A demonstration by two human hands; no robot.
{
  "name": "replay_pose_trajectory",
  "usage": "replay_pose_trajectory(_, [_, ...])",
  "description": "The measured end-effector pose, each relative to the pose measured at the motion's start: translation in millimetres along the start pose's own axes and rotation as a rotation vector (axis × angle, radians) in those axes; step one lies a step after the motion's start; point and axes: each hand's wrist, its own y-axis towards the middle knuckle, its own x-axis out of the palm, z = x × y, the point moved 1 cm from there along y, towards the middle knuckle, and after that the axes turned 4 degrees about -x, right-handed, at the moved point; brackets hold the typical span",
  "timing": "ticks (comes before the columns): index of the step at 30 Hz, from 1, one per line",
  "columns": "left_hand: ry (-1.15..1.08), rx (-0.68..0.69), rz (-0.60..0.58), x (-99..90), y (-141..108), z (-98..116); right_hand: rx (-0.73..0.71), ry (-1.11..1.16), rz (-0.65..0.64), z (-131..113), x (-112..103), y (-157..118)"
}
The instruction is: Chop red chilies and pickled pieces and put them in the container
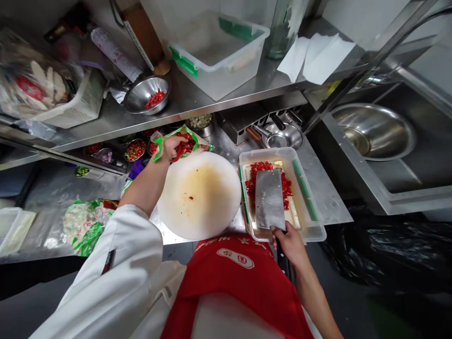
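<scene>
My left hand (173,145) reaches into an open green-and-clear plastic bag (200,142) of red chillies (185,145), behind the round white cutting board (201,197). Its fingertips are among the chillies, and whether they grip any cannot be made out. In my right hand (290,240) is the black handle of a cleaver (270,200). The wide blade lies over the chopped red chillies (262,166) in a clear plastic tub (318,230), right of the board. A few red bits and a yellowish stain mark the board.
Above the counter runs a steel shelf (190,106) with a metal bowl (147,95), a clear bin (219,70) and a white basket (79,106). Small bowls of chopped food (135,149) sit beneath it. Pans (282,136) stand behind the tub. A sink basin (374,132) is at right.
</scene>
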Motion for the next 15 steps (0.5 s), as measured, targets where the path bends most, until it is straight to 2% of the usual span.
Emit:
replay_pose_trajectory(3, [-0.131, -0.068, -0.030, -3.8, -25.9, -7.5, -0.004, -0.001, -0.029, -4.5, -2.6, 7.1])
replay_pose_trajectory(5, [-0.179, -0.034, -0.069, -8.5, -50.4, -21.6, -0.001, 0.021, -0.050, -6.5, -4.5, 9.8])
replay_pose_trajectory(9, [-0.171, 0.018, -0.178, -23.3, -106.3, -74.7, 0.008, 0.030, -0.078, -8.2, -8.0, 12.0])
replay_pose_trajectory(12, [0.026, 0.061, -0.242, -31.8, -134.9, -124.9, -0.001, 0.005, -0.128, -9.4, -8.8, 13.9])
replay_pose_trajectory(15, [0.529, 0.249, -0.257, -32.9, -139.6, -167.2, -0.026, -0.042, -0.207, -14.0, -5.3, 16.6])
